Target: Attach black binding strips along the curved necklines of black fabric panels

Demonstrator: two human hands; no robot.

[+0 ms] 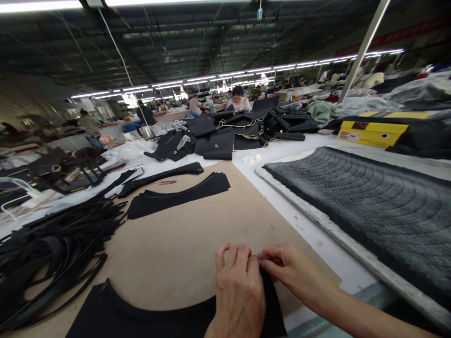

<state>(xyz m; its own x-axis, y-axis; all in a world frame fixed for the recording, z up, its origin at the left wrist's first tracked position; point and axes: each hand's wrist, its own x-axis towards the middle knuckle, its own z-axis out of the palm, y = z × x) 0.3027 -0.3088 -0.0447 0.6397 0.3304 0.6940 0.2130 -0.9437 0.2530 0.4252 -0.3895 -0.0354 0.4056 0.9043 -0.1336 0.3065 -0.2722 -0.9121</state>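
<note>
A black curved piece of material (pixel 158 324) lies on the tan board (pixel 169 249) at the bottom of the view. My left hand (pixel 237 286) rests on its right part, palm down, with the fingers together and curled at the tips. Just right of it, my right hand (pixel 282 265) pinches the top edge of the black piece between thumb and fingers. The two hands nearly touch at the fingertips. My left palm hides part of the piece.
Black strips (pixel 52 253) heap at the left. Stacked curved black pieces (pixel 179 195) and small red snips (pixel 168 182) lie farther back. A quilted black sheet (pixel 369 202) is at right, a yellow box (pixel 373 134) behind it. A person (pixel 239 101) is beyond a black pile (pixel 218 141).
</note>
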